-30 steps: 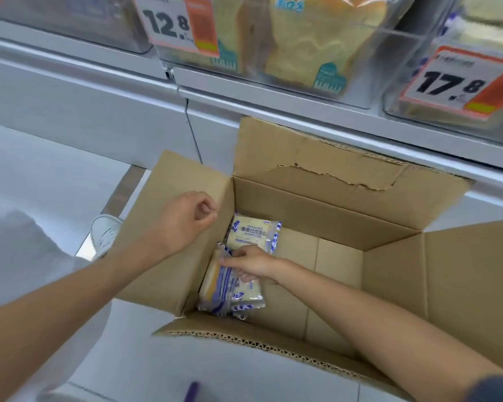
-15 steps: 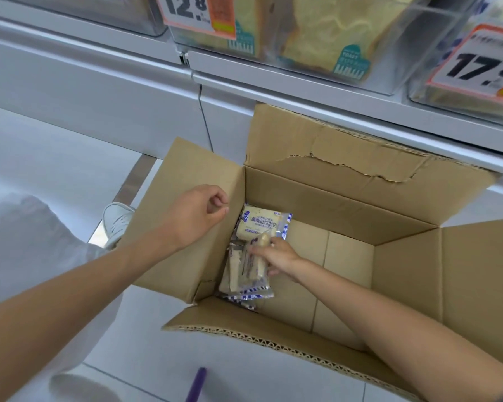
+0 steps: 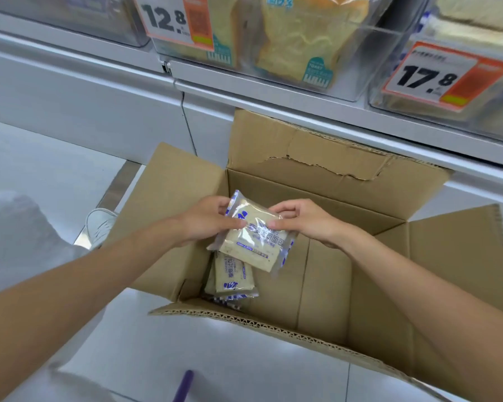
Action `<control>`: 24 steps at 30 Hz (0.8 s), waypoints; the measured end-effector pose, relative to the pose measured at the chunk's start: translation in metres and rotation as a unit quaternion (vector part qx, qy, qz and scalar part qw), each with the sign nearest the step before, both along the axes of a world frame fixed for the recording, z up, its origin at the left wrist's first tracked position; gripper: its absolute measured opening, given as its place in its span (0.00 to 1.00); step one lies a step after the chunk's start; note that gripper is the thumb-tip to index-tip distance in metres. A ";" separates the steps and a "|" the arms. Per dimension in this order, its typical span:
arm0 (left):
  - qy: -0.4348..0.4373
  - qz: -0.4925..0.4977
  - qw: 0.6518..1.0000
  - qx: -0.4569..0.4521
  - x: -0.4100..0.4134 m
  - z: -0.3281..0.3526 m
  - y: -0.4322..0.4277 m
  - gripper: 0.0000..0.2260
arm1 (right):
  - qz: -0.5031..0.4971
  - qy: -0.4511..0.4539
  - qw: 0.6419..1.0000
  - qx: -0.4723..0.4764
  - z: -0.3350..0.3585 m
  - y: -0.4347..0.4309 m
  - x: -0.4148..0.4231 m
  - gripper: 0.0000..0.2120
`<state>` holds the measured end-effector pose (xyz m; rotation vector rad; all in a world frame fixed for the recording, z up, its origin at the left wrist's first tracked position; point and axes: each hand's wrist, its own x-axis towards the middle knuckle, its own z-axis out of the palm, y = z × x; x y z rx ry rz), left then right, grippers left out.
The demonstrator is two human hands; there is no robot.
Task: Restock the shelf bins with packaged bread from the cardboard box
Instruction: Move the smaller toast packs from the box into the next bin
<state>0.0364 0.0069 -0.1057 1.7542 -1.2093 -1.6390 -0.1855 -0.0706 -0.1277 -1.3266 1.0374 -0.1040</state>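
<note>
My left hand [image 3: 206, 224] has joined my right hand [image 3: 305, 221]: both hands now pinch 1 bread packet [image 3: 253, 242] by its upper edge, raised off the stack inside the cardboard box [image 3: 360, 198]. More packets [image 3: 233, 278] lie beneath. I judge the shelf bins [image 3: 352, 88] come next.

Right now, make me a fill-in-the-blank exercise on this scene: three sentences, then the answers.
The clear-wrapped bread packet with blue print is pinched by ____ hands: the left hand and the right hand.
The other wrapped bread packets lie inside the brown cardboard box against its ____ wall.
The orange-and-white price tag on the right-hand clear plastic bin reads ____.
Missing words: both; left; 17.8
</note>
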 end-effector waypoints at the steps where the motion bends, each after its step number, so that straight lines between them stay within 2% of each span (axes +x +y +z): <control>1: 0.022 0.031 0.999 0.018 0.004 0.002 0.000 0.10 | -0.037 -0.012 0.999 -0.014 0.000 0.000 -0.002 0.12; 4: 0.079 0.146 0.986 0.029 0.024 0.008 0.002 0.06 | -0.128 -0.002 0.991 -0.028 -0.026 0.002 -0.010 0.10; 7: 0.119 0.195 0.973 0.014 0.042 0.011 0.007 0.08 | -0.067 0.085 0.994 0.021 -0.072 0.024 -0.008 0.16; 10: 0.103 0.199 0.974 0.013 0.047 0.003 0.010 0.10 | 0.030 0.112 0.986 0.120 -0.111 0.056 0.007 0.27; 12: 0.071 0.183 0.980 0.009 0.045 0.000 0.008 0.11 | 0.046 0.099 0.980 0.167 -0.136 0.072 0.021 0.28; 16: 0.049 0.170 0.984 0.005 0.041 -0.002 0.002 0.10 | -0.030 0.115 0.978 0.173 -0.166 0.084 0.040 0.23; 20: 0.023 0.160 0.987 0.002 0.037 -0.004 0.000 0.09 | -0.051 0.129 0.974 0.181 -0.167 0.082 0.035 0.10; 24: 0.016 0.166 0.986 0.004 0.033 -0.003 0.000 0.11 | -0.090 0.092 0.961 0.247 -0.168 0.085 0.032 0.19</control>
